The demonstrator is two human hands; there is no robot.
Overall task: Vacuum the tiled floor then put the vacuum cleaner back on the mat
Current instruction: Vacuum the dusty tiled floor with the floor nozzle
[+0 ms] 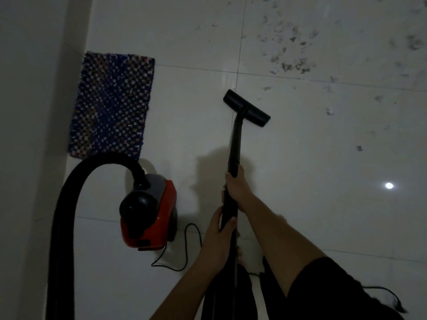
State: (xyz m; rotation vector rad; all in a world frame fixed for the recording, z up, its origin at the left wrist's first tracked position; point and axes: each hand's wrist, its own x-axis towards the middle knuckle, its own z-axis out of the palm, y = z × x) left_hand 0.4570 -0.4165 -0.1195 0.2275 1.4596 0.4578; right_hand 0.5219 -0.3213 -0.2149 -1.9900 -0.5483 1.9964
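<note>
Gripping the wand [235,139] with both hands, right hand [235,188] wrapped above left hand [219,229], we are holding the floor head [246,108] on the tiled floor [323,215], short of the scraps [293,65] ahead. We are judging slow, overlapping strokes best, while the vacuum cleaner [150,211] is sitting on tile just beside the mat [111,105].

Room was pretty dim. Glossy white tiled floor [300,158] with thin grout lines, and a round spot of light [389,185] glared off it out right of the right hand [235,187]. Plain pale wall [30,112] ran well left of the left hand [218,229].
</note>
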